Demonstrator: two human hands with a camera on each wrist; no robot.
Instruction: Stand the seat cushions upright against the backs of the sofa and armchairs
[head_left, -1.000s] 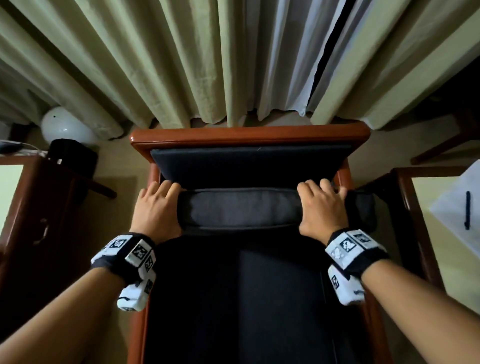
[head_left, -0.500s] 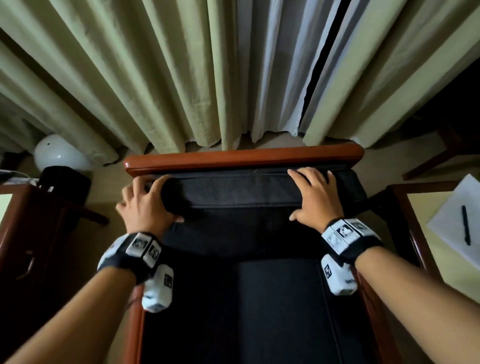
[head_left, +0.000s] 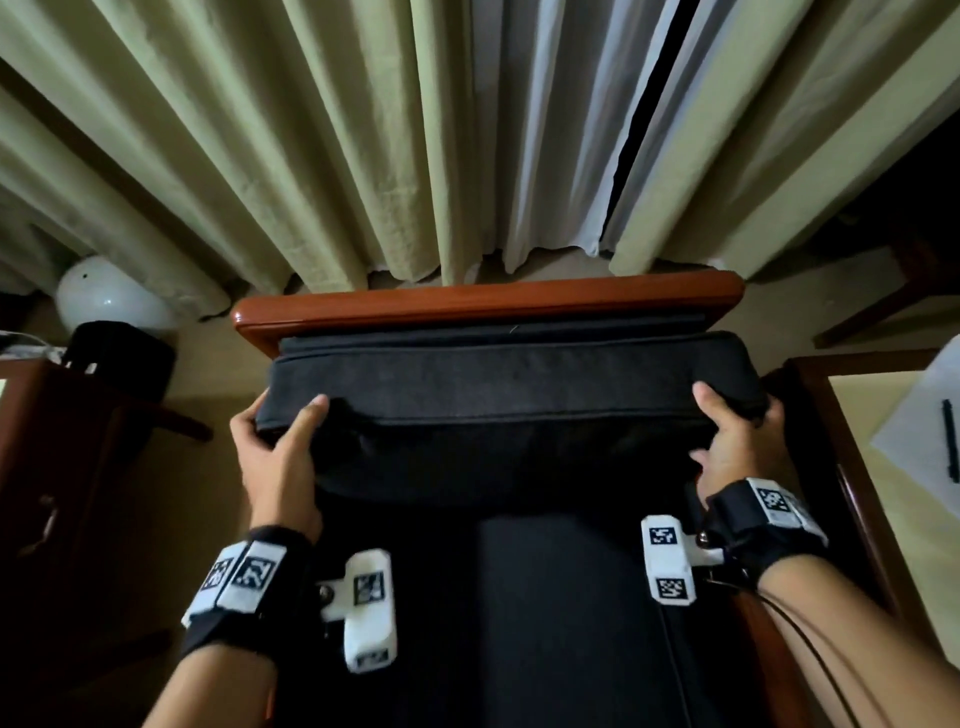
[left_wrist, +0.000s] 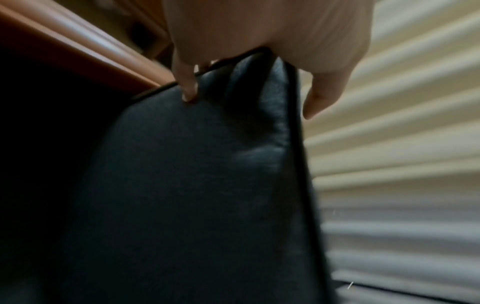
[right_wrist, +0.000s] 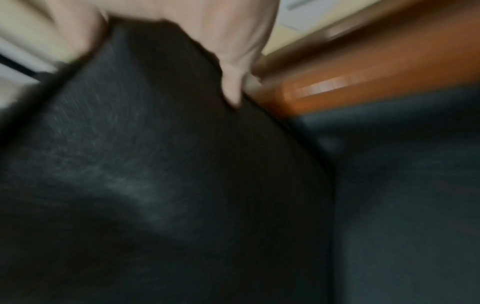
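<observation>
Since a second ago both hands (head_left: 275, 457) (head_left: 737, 441) have tipped the cushion (head_left: 514, 384) upright; fingers (left_wrist: 188, 82) pinch its top corners, chair back (head_left: 488, 301) just behind.

Dark seat cushion (head_left: 511, 382) raised on edge, top close to armchair's wooden back rail (head_left: 488, 304).

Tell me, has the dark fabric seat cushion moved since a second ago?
Yes. The dark fabric seat cushion has swung up: its top edge, earlier well below the reddish wooden top rail of the armchair, now sits just under it, held at both corners.
</observation>
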